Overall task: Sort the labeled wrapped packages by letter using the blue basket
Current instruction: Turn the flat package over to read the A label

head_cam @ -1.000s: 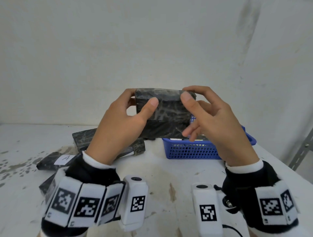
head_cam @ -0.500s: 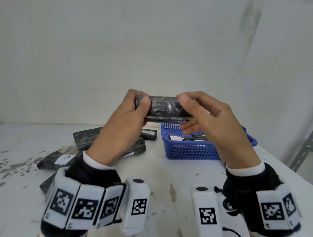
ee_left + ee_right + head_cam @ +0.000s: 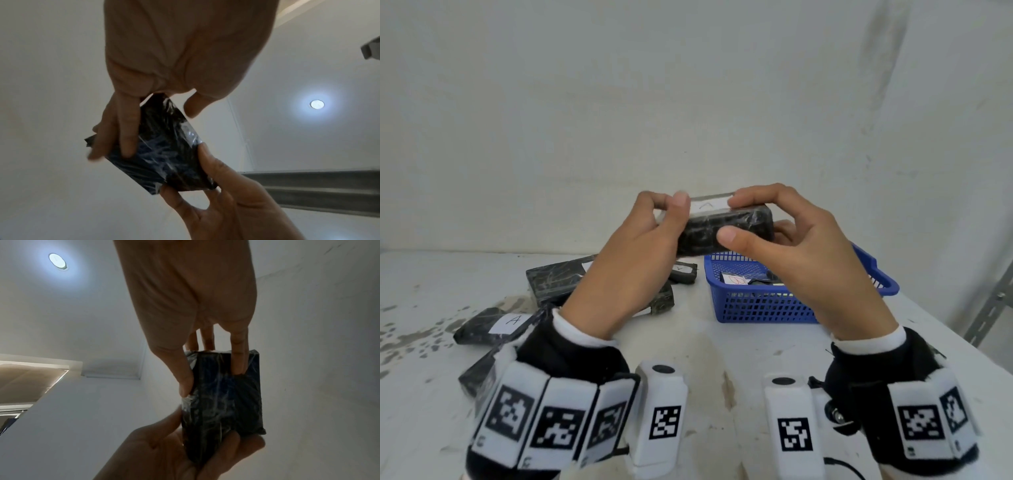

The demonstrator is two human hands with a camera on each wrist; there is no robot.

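Observation:
Both hands hold one black wrapped package [image 3: 726, 230] in the air above the table, just left of the blue basket [image 3: 767, 305]. My left hand [image 3: 654, 222] grips its left end and my right hand [image 3: 763, 222] grips its right end. A white label [image 3: 708, 205] on its upper face is turned toward me; the letter is partly covered. Seen from below, the same package [image 3: 170, 149] [image 3: 222, 402] is pinched between fingers and thumbs. A package with a red-lettered label [image 3: 736, 279] lies inside the basket.
Several black wrapped packages lie on the white table at the left, one with a label marked A [image 3: 512, 322]. Another small package [image 3: 683, 272] sits left of the basket. A wall runs behind the table and a metal bracket [image 3: 993, 308] stands at the right edge.
The package has been rotated in both hands: its broad dark face was toward me, then its edge, and now the white label faces up. The hands stayed in about the same place.

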